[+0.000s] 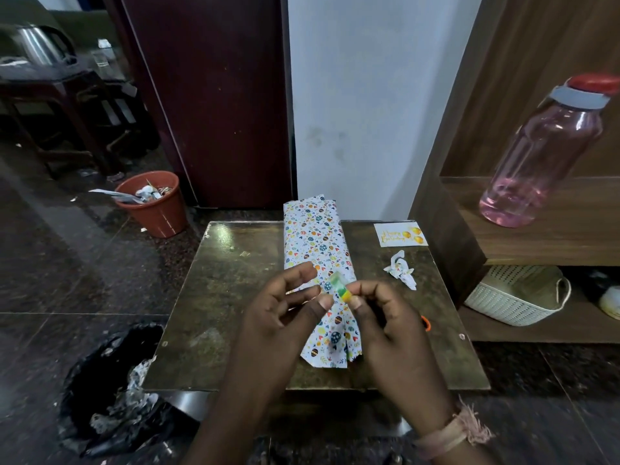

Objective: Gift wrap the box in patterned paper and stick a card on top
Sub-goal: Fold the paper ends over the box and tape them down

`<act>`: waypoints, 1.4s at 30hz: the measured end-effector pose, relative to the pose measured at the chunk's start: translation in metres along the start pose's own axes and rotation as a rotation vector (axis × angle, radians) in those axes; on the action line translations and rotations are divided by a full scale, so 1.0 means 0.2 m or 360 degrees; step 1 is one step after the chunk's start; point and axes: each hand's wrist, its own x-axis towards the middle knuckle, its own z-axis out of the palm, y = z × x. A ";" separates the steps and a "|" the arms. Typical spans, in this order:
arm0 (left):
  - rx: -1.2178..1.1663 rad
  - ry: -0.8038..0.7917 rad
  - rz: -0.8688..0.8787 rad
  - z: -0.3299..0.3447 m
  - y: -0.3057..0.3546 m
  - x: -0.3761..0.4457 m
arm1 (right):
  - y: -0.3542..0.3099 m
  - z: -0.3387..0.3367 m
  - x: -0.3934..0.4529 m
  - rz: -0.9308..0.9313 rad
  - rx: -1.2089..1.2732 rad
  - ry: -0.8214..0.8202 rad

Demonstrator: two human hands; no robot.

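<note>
Both hands, left hand [288,307] and right hand [379,317], pinching what looks like a small glue tube [340,288] directly above the wrapped box [317,243], long axis running straight away along the table [235,280], right nearer the card [401,233].

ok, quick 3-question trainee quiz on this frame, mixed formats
1. True or false: the card is already stuck on the wrapped box.
2. What do the left hand and right hand hold between them? A) scissors B) small glue tube C) tape roll
3. Fill in: the pink bottle stands on the ___.

Key:
1. False; it lies on the table, apart from the box.
2. B
3. Wooden shelf.
</note>
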 end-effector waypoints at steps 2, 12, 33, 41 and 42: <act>-0.0069 -0.0045 -0.0004 0.01 -0.01 0.00 | -0.04 0.04 -0.01 0.0039 0.0151 -0.0023; -0.0124 -0.0062 0.0005 0.00 -0.04 0.02 | -0.09 0.04 -0.03 0.0182 0.0472 -0.0058; 0.0263 -0.0124 0.0155 0.00 -0.05 0.00 | -0.08 0.01 0.01 0.0306 0.0793 0.0069; -0.0029 -0.0318 -0.0023 0.01 0.00 -0.02 | -0.08 0.02 0.01 0.0364 0.0901 0.0096; -0.0026 -0.0329 -0.0048 0.00 0.00 -0.02 | -0.08 0.03 0.01 0.0370 0.0923 0.0104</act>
